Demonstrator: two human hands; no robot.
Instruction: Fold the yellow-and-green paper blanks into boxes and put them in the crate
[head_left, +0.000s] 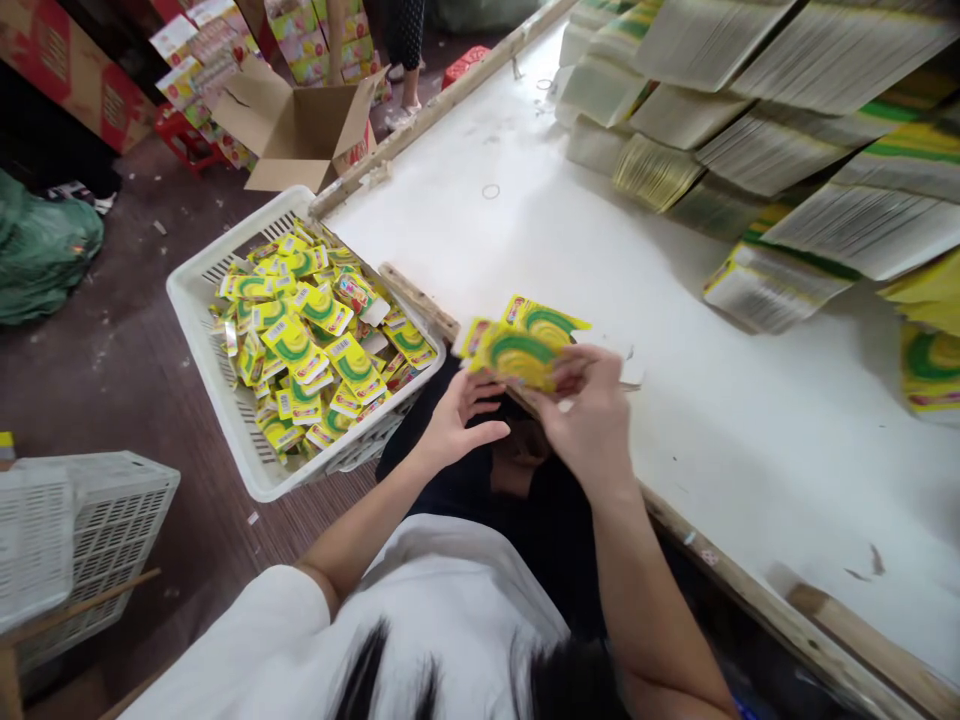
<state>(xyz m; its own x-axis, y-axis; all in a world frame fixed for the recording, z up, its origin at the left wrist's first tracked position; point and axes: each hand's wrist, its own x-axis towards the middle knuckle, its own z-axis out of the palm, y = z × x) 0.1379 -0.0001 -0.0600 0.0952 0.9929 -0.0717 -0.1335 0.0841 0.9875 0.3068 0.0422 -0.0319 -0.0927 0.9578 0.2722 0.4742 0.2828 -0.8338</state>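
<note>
A yellow and green flat carton [521, 357], slightly blurred, is pinched between the thumb and fingers of my right hand [592, 420] over the table's near edge. My left hand [461, 418] is just to its left, thumb and fingers apart, the fingertips close under the carton's left end. Another yellow carton [551, 322] lies partly behind the held one, on the white table [450, 220]. To the left, a white plastic basket [259, 480] is heaped with small yellow and green cartons [292, 345].
Tall stacks of flat cartons [780, 150] stand at the table's back right. Wooden strips edge the table. An open cardboard box [300, 130] is beyond the basket, near a person's leg [410, 85]. White crates [97, 530] stand at lower left.
</note>
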